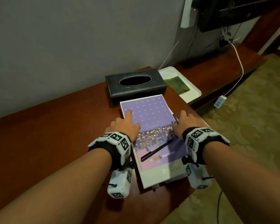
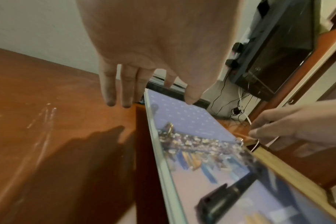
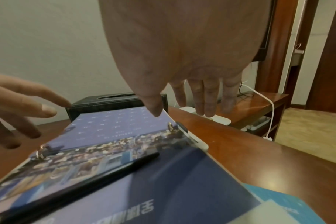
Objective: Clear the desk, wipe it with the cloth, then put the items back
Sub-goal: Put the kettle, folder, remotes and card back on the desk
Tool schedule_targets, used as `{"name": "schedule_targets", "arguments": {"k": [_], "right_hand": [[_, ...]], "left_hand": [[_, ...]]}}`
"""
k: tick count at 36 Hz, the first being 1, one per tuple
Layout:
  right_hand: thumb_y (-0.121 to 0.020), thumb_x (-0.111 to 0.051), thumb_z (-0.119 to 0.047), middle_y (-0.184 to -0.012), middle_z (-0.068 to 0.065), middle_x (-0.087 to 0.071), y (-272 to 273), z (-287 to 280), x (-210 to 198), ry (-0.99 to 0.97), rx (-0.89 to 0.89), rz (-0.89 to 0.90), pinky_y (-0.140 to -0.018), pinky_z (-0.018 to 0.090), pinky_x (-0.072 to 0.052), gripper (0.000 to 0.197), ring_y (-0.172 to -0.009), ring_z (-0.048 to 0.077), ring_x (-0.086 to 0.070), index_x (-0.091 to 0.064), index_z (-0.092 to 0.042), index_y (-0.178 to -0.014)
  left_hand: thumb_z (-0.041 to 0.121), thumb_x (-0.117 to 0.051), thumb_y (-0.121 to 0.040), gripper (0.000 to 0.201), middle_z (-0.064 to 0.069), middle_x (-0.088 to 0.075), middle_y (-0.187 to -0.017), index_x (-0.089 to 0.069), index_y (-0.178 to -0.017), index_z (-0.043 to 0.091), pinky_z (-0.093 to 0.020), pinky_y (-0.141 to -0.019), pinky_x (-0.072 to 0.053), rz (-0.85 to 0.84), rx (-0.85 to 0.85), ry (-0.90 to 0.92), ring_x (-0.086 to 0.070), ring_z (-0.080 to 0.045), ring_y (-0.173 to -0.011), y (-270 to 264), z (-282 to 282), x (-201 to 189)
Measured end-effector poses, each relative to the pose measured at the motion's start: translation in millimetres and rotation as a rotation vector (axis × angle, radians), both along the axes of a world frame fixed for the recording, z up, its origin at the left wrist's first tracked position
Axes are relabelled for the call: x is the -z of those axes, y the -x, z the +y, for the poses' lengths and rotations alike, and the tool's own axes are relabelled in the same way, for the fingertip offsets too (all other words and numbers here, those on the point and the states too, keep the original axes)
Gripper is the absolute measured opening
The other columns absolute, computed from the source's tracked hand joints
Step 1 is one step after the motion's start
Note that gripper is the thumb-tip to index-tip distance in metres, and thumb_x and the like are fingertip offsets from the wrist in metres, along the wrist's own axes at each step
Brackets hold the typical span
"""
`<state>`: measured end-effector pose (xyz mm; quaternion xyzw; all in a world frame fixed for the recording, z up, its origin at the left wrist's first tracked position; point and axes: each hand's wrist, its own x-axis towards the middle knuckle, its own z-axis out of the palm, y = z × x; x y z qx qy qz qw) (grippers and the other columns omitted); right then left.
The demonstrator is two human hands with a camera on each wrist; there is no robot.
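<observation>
Now, the reddish-brown wooden desk (image 1: 55, 135) is not yet cleared. Its largest item, a flat ring-bound calendar with purple pages and a city photograph (image 1: 152, 110), lies directly between the two hands. Its long axis runs away from the person, parallel to both forearms. The left hand (image 1: 123, 125) is over the left edge and the right hand (image 1: 187, 123) is over the right edge, so both are equally near. Each has straight, spread fingers and grasps nothing. I cannot tell if the fingertips already touch the page.

Straight ahead of the fingertips stands a black leather tissue box (image 1: 136, 91). Its oval opening is dark and no tissue shows in it. Ahead and to the right of the right hand is a white plastic tray (image 1: 191, 92), and in it lies a folded green cloth (image 1: 176, 84).

Behind the fingers, toward the wrists, a slim black pen (image 1: 157, 150) lies loose and diagonal on the calendar. In my judgement, a lift from both edges must keep the calendar level, or the pen may roll off.
</observation>
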<state>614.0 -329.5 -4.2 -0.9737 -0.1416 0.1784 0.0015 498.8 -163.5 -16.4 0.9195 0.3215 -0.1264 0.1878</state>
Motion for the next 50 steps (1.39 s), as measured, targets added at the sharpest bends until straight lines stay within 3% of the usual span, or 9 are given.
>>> {"name": "schedule_targets", "arguments": {"k": [3, 6, 18, 25, 31, 36, 41, 47, 50], "right_hand": [[-0.095, -0.046, -0.041, -0.132, 0.016, -0.048, -8, 5, 15, -0.05, -0.009, 0.08, -0.097, 0.045, -0.042, 0.04, -0.118, 0.037, -0.049, -0.041, -0.015, -0.125], [-0.095, -0.047, -0.042, -0.131, 0.013, -0.045, -11, 9, 25, -0.101, -0.023, 0.114, -0.095, 0.046, -0.043, 0.042, -0.117, 0.037, -0.05, -0.04, -0.015, -0.127], [-0.096, -0.045, -0.046, -0.123, 0.008, -0.047, -16, 13, 31, -0.104, -0.225, -0.097, -0.085, 0.041, -0.042, 0.043, -0.113, 0.028, -0.049, -0.046, -0.015, -0.126], [-0.077, -0.063, -0.066, -0.106, -0.003, -0.052, -6, 3, 17, -0.216, -0.727, 0.114, -0.08, 0.029, -0.044, 0.05, -0.096, 0.018, -0.054, -0.06, -0.029, -0.11], [-0.062, -0.078, -0.063, -0.11, -0.004, -0.047, 4, 0, 14, -0.072, -0.805, 0.218, -0.084, 0.035, -0.046, 0.064, -0.097, 0.019, -0.049, -0.055, -0.031, -0.112], [-0.076, -0.077, -0.044, -0.105, -0.002, -0.05, 6, 2, 14, -0.061, -0.85, 0.2, -0.075, 0.031, -0.04, 0.03, -0.096, 0.022, -0.053, -0.055, -0.03, -0.09], [-0.084, -0.069, -0.04, -0.103, -0.003, -0.052, 3, 1, 11, -0.133, -0.79, 0.121, -0.077, 0.031, -0.043, 0.022, -0.098, 0.021, -0.054, -0.062, -0.023, -0.096], [-0.094, -0.057, -0.035, -0.147, 0.0, -0.033, -2, -6, 15, -0.104, -0.623, -0.014, -0.095, 0.037, -0.041, 0.029, -0.127, 0.025, -0.041, -0.058, -0.019, -0.118], [-0.1, -0.043, -0.028, -0.146, 0.01, -0.035, 1, -5, 16, -0.046, -0.445, -0.02, -0.096, 0.042, -0.038, 0.028, -0.119, 0.032, -0.049, -0.048, -0.012, -0.122]], "left_hand": [[0.052, -0.036, -0.098, 0.061, -0.014, -0.056, -0.13, -0.011, -0.15, 0.033, -0.039, -0.076, -0.04, 0.059, -0.01, -0.01, -0.055, -0.039, -0.11, -6, -3, 12], [0.053, -0.036, -0.097, 0.063, -0.014, -0.056, -0.13, -0.009, -0.151, 0.032, -0.042, -0.081, -0.045, 0.087, -0.026, 0.015, -0.056, -0.04, -0.109, -12, -6, 21], [0.046, -0.033, -0.102, 0.066, -0.025, -0.035, -0.139, 0.006, -0.153, 0.036, -0.037, -0.076, -0.034, 0.105, -0.19, 0.15, -0.048, -0.042, -0.115, -24, -24, 34], [0.043, -0.032, -0.103, 0.067, -0.024, -0.027, -0.142, 0.012, -0.152, 0.038, -0.04, -0.083, -0.039, 0.03, -0.228, 0.192, -0.048, -0.037, -0.099, -22, -32, 35], [0.036, -0.034, -0.105, 0.067, -0.021, -0.023, -0.143, 0.015, -0.152, 0.038, -0.025, -0.054, -0.032, -0.039, -0.256, 0.272, -0.041, -0.022, -0.069, -21, -36, 30], [0.034, -0.034, -0.105, 0.068, -0.02, -0.021, -0.144, 0.015, -0.151, 0.041, -0.022, -0.038, -0.034, -0.092, -0.297, 0.357, -0.047, -0.02, -0.061, -19, -38, 25], [0.036, -0.031, -0.105, 0.063, -0.02, -0.027, -0.14, 0.011, -0.152, 0.039, -0.032, -0.069, -0.034, -0.176, -0.252, 0.363, -0.038, -0.019, -0.066, -17, -34, 21], [0.037, -0.031, -0.105, 0.065, -0.024, -0.027, -0.142, 0.012, -0.153, 0.033, -0.031, -0.074, -0.034, -0.161, -0.179, 0.34, -0.041, -0.02, -0.068, -11, -29, 15], [0.036, -0.03, -0.105, 0.064, -0.026, -0.024, -0.144, 0.013, -0.153, 0.032, -0.032, -0.076, -0.035, -0.141, -0.178, 0.335, -0.042, -0.023, -0.072, -6, -24, 15]]}}
